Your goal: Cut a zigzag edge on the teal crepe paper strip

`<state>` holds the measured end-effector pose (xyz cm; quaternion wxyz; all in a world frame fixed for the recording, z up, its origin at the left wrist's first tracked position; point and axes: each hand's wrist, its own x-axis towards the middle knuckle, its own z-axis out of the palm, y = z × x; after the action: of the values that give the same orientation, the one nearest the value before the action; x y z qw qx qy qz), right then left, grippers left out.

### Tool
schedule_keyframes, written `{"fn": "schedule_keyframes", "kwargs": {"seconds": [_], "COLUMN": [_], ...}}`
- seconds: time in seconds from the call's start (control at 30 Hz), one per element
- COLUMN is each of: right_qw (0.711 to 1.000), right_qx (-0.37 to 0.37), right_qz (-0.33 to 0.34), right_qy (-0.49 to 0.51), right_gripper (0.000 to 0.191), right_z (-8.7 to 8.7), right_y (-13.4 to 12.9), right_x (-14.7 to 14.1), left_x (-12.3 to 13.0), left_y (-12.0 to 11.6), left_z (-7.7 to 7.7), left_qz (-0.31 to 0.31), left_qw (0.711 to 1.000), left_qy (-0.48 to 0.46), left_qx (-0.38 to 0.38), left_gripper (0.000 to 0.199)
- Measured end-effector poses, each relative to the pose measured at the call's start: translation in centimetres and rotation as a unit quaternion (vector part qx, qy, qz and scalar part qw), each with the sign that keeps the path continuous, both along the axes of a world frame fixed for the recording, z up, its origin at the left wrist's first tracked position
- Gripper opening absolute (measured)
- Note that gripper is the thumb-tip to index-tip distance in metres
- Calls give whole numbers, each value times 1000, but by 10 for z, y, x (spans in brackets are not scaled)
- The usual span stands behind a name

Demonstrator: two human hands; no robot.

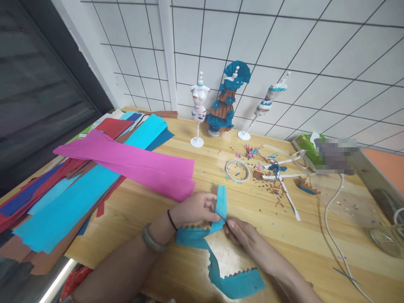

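A long light-blue paper strip (221, 200) with one scalloped edge stands up between my hands and trails in a curve over the wooden table toward its front edge. My left hand (203, 207), with a bangle and a black band on the wrist, pinches the strip's upper part between thumb and fingers. At the strip's right side, my right hand (241, 232) is closed on a thin dark piece touching the paper; what it is cannot be made out.
Coloured paper sheets (142, 166) are piled at the left. Three small mannequins, one dressed in blue and brown paper (222, 103), stand near the tiled wall. A tape roll (237, 170), paper scraps (274, 185) and a white cable (328, 227) lie toward the right.
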<state>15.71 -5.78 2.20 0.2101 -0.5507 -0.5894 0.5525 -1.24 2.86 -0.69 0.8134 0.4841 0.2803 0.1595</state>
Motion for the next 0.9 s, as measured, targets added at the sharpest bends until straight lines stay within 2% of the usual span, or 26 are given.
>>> {"fn": "schedule_keyframes", "kwargs": {"seconds": [0.47, 0.7, 0.9], "right_qw": [1000, 999, 998], "right_qx": [6, 12, 28], "right_qz": [-25, -47, -60], "right_qy": [3, 16, 12], "right_gripper": [36, 37, 39], "right_z": [3, 0, -1], "right_y": [0, 0, 1], "right_x": [-2, -5, -6], "left_x": [0, -1, 0], "left_y": [0, 0, -1], "left_z": [3, 10, 11], "left_qz": [0, 3, 15], "left_qw": [1000, 998, 999], "left_qy": [4, 24, 30], "left_qx": [20, 54, 36], "left_gripper": [39, 31, 34]}}
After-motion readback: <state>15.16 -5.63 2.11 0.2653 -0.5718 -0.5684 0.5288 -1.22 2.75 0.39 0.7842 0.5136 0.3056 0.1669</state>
